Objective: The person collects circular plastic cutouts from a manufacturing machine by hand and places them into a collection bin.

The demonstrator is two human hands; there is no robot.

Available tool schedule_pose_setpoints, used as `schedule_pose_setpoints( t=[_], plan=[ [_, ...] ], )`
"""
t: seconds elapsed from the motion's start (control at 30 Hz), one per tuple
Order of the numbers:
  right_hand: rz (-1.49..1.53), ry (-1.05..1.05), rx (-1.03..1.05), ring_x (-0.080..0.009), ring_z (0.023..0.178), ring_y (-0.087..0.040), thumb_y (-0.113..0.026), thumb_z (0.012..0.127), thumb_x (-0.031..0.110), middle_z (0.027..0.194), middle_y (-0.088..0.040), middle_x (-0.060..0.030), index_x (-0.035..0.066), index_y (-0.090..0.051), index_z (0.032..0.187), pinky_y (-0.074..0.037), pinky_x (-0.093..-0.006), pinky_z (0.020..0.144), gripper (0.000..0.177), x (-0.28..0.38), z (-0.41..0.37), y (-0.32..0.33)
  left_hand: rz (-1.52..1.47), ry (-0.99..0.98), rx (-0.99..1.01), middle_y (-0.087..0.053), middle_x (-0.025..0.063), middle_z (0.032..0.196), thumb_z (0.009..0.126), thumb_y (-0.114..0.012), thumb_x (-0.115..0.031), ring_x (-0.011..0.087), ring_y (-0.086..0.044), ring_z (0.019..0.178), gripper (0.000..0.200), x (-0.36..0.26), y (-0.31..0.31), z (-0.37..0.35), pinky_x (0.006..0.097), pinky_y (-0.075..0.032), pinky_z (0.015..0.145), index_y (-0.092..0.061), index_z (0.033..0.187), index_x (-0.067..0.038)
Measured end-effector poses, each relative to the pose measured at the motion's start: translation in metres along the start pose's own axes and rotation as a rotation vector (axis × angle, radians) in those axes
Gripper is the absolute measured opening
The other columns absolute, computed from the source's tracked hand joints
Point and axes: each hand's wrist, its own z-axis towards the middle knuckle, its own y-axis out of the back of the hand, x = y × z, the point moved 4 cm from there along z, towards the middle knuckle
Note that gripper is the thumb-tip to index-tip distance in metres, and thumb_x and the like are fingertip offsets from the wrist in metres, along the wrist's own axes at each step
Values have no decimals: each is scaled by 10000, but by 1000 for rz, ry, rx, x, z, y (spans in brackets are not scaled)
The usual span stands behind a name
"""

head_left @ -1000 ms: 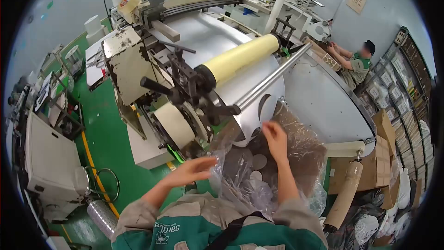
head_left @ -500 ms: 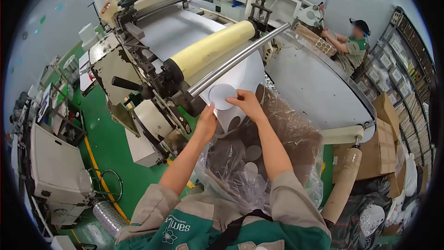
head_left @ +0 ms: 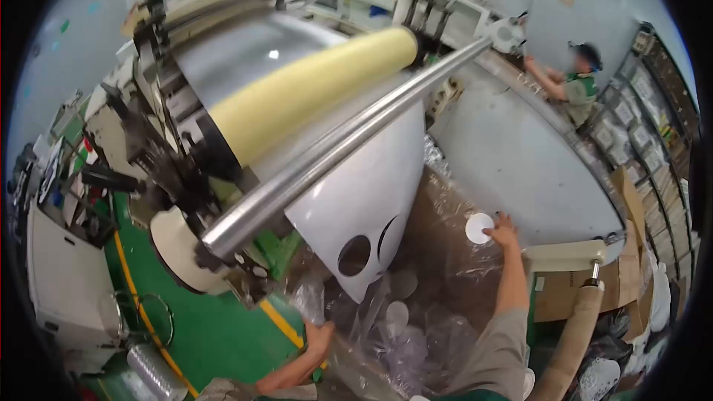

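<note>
My right hand [head_left: 505, 232] is out to the right, pinching the edge of a thin white disc [head_left: 478, 228] above the large clear plastic bag [head_left: 460, 312]. My left hand [head_left: 319, 338] is low at the bag's left side, its fingers closed on the bunched plastic. Between my hands hangs a silvery-white sheet [head_left: 356, 178] with round holes cut near its pointed lower end. Inside the bag lies a loose pale disc [head_left: 397, 316], with another partly veiled by the plastic.
A yellow roller [head_left: 319, 93] and a steel bar [head_left: 349, 145] cross the machine ahead. To the right are a grey metal panel [head_left: 520, 156], a cardboard-covered roll [head_left: 572, 345] and cartons. A co-worker [head_left: 579, 85] stands at the back right. Green floor lies at left.
My hands have moved apart: the right has carried the disc right, away from the sheet, while the left has dropped to the bag. The view has shifted closer to the rollers.
</note>
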Motion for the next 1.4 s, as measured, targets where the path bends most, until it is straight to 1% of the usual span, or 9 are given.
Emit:
schedule_pose_setpoints(
  t=[0.1, 0.27, 0.43, 0.63, 0.8, 1.0, 1.1, 1.3, 1.4],
  plan=[
    [-174, -214, 272, -277, 1149, -468, -714, 592, 349, 1228, -506, -148, 143, -672, 976, -253, -447, 1014, 438, 5, -18, 1, 71, 3, -65, -343, 188, 1282, 587, -581, -43, 275, -388, 1135, 826, 13, -5, 26, 323, -333, 939, -201, 1314, 53],
    [569, 218, -102, -205, 907, -581, -686, 692, 182, 994, -627, -113, 8, -637, 957, -412, -337, 860, 321, -39, -16, -7, -2, 51, 84, -330, 193, 1304, 639, -621, -58, 280, -379, 1162, 850, -56, 13, 48, 341, -322, 970, -160, 1347, 37],
    [1352, 181, 127, -124, 885, -560, -644, 753, 36, 950, -610, -45, -6, -578, 1037, -429, -261, 805, 294, 154, -137, 39, 529, -383, 46, -258, 224, 1369, 722, -714, -235, 274, -261, 1276, 904, -186, -19, -84, 348, -313, 995, -134, 1369, 11],
    [1215, 476, 640, -114, 826, -554, -662, 732, -3, 954, -560, -49, 9, -443, 1253, -442, -221, 733, 565, 301, -165, 14, -236, -163, 443, -362, 121, 1327, 794, -650, -181, 185, -351, 1210, 641, -209, -105, -2, 304, -362, 933, -302, 1306, -15],
    [1162, 430, 719, -96, 791, -537, -714, 682, 7, 879, -504, -31, 36, -326, 1341, -427, -228, 710, 765, 304, -159, -18, 127, -532, -460, -588, 110, 965, 768, -671, -232, 185, -559, 875, 468, -166, -79, 0, 288, -422, 795, -491, 1129, 5],
    [983, 568, 646, -70, 732, -491, -729, 653, -6, 937, -413, -16, 152, -415, 1308, -395, -191, 634, 743, 308, -159, -25, 80, -259, 477, -632, 51, 930, 824, -610, -199, 111, -556, 870, 245, -177, -87, 51, 254, -416, 787, -616, 992, -20],
    [857, 757, 523, -76, 686, -455, -725, 676, 60, 924, -452, -21, 62, -621, 1034, -383, -216, 605, 373, 290, -165, -34, 12, -162, 710, -606, 42, 1020, 849, -568, -154, 91, -523, 952, 297, -170, -86, 20, 255, -392, 841, -551, 1118, -28],
    [1720, -323, 214, -132, 896, -549, -628, 817, 165, 1040, -568, -48, 23, -553, 1069, -428, -259, 740, 299, 139, -197, -90, -137, -349, 429, -487, 86, 1198, 786, -650, -193, 160, -457, 1092, 648, -235, -89, 7, 295, -340, 944, -294, 1292, -1],
    [1796, -155, 176, -188, 961, -562, -612, 809, 112, 1066, -571, -80, 3, -500, 1126, -440, -306, 808, 354, 163, -200, -55, -170, -334, 437, -588, 64, 1028, 793, -648, -206, 130, -524, 965, 378, -258, -92, 10, 282, -384, 867, -545, 1082, 15]
  ],
)
